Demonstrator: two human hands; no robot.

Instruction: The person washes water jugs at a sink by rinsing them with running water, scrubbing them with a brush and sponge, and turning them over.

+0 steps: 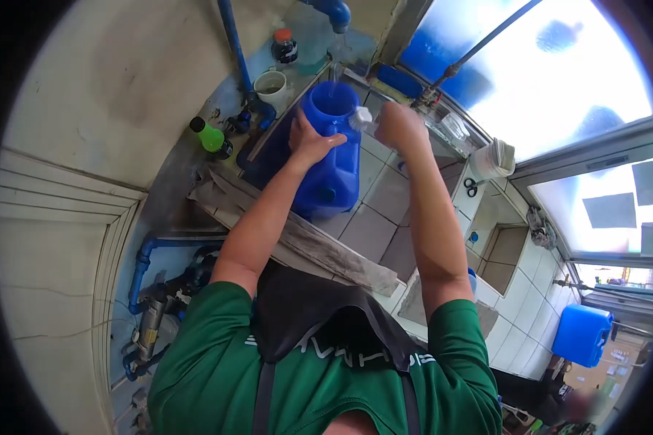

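Green bottle at 10 o'clock, then blue jug at 12, under a running tap. Should be stiff plastic, slippery wet, heavier with water; best grabbed by the top. Gripped near the mouth by a half-spread left hand. At 1, closed right hand on maybe a white brush, bit blurry.

We see strong white glare at the window, dimmer light on the wall, motion blur over our right hand, and curved, black-vignetted edges.
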